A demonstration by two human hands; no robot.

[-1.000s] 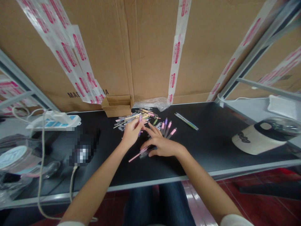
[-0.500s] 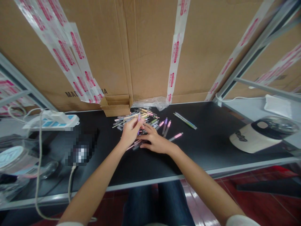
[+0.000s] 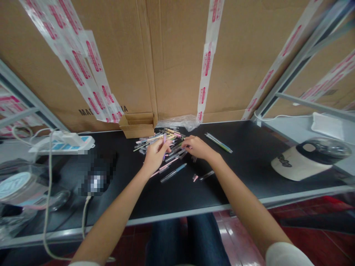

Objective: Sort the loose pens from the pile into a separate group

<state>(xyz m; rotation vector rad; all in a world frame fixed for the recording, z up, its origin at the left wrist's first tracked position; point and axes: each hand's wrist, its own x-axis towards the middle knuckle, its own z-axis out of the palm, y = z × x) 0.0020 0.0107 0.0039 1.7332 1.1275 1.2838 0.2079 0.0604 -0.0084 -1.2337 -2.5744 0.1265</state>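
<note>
1. Right hand (image 3: 195, 146) has been shifted away from the near pens to the right flank of the pen pile (image 3: 155, 138); a blue-topped pen (image 3: 174, 173) is now exposed nearer the front than both sets of fingers.
2. Left hand (image 3: 154, 156) has been kept nearly in place. A purple pen (image 3: 164, 139) is grasped in its fingers, presumably pinched so that it is kept apart from the loose pieces.
3. Right fingers are curled at the pile's edge; whether anything is gripped cannot be told.
4. Beyond the left fingers, a small cardboard box (image 3: 138, 131) is set against the carton wall (image 3: 177, 74), likely to leave working space in front.
5. Forward movement is limited by that wall and a plastic wrapper (image 3: 180, 121) behind the pile.
6. More room is offered rightward of the right fingers, on the counter (image 3: 249, 162), past the separate pens (image 3: 219, 143). Toward the front edge, loose pieces are met first.
</note>
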